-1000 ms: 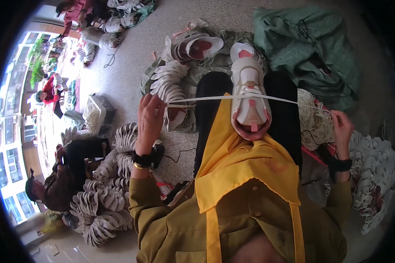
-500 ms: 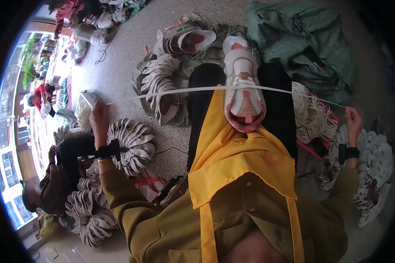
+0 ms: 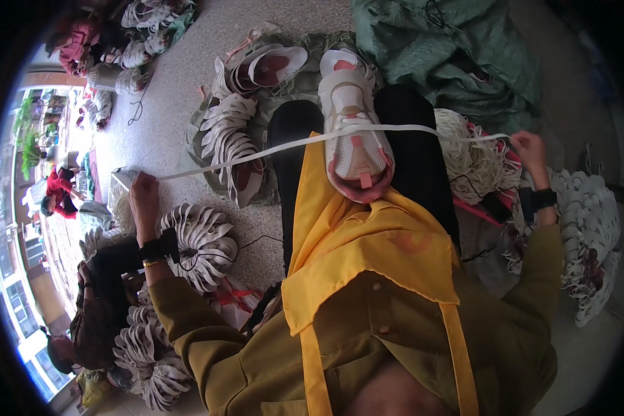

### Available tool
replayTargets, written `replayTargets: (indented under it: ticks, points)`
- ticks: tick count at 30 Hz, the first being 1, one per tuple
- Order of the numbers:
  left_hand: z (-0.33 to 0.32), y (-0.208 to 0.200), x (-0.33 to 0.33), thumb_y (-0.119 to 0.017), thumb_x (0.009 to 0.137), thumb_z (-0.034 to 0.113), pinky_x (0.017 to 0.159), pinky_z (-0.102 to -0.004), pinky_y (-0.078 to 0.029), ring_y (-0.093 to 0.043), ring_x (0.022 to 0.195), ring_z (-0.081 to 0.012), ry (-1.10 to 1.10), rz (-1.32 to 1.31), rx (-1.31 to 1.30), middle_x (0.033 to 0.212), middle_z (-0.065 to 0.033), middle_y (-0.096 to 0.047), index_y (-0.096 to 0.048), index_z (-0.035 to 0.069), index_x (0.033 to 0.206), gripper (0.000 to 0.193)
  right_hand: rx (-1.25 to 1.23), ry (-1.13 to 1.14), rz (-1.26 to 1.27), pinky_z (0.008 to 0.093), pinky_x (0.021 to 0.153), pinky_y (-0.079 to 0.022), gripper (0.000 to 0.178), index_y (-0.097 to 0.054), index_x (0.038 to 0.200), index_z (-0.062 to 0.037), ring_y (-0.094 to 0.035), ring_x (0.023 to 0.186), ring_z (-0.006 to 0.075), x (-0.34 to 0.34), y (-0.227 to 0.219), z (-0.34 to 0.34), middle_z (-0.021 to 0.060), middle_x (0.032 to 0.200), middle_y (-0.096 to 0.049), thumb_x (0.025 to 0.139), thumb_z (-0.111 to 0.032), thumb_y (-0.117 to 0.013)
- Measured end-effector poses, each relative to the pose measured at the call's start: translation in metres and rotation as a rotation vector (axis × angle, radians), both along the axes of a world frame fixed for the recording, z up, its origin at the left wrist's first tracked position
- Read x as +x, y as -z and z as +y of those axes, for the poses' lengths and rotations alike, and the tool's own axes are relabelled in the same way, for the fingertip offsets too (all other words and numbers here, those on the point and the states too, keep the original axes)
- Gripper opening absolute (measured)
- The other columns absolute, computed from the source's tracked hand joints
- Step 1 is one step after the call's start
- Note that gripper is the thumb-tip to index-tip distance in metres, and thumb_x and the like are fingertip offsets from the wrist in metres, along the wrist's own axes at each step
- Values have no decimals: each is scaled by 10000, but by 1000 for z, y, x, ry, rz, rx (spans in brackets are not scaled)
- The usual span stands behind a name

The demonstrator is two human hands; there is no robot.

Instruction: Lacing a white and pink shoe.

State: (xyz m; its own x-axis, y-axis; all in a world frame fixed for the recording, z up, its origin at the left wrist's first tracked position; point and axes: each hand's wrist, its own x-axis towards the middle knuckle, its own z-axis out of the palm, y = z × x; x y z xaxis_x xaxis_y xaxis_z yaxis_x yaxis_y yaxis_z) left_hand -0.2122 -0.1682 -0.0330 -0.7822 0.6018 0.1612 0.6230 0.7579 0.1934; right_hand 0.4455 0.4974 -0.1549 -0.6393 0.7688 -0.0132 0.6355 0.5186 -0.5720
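A white mesh sneaker upper (image 3: 344, 104) with beige and pink parts lies between my black-clad knees, its collar toward my yellow apron (image 3: 367, 256). Across it runs a long white shoelace (image 3: 277, 146), passing through the upper near its middle. Far out on the left, my left hand (image 3: 144, 196) is closed on one end of the lace. My right hand (image 3: 530, 151) pinches the other end at the right. The left stretch looks nearly straight, while the right stretch sags a little near my fingers.
Coiled stacks of white shoe parts (image 3: 200, 244) lie at my left, with more on green sheeting ahead. A heap of white laces (image 3: 461, 149) sits by my right knee. Beyond is a large green sack (image 3: 457, 59). Another person (image 3: 100, 305) sits at the left.
My right hand has moved up and slightly left in view, and the lace's right part has slackened. My left hand sits slightly lower and further left. The whole view has shifted a little.
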Motion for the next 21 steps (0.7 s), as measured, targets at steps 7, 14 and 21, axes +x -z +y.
replayTargets:
  ticks: [7,14,21]
  points:
    - [63,-58,-13,-679,943,134,679,-370,-520,-665,697,-227,2,256,263,807,-128,-719,-691,31,949,104,-498,193,587,243,762,-539,166,-714,1088,0,-671,821,117,-89,-88,-34,50,927,-723,962,-104,-688]
    - [105,3,101,-656,937,89,614,-291,-462,-584,661,-110,96,-781,225,757,-29,-673,-680,23,884,88,-874,45,477,265,827,-584,193,-673,1133,11,-691,895,122,-132,-86,-139,73,1000,-718,1000,-126,-639]
    - [178,-4,207,-731,907,30,746,-243,-525,-665,793,-87,225,-1370,358,848,-42,-717,-633,17,905,99,-852,-349,372,259,796,-582,95,-648,1015,42,-685,834,100,-220,-94,-217,58,939,-703,995,-50,-641]
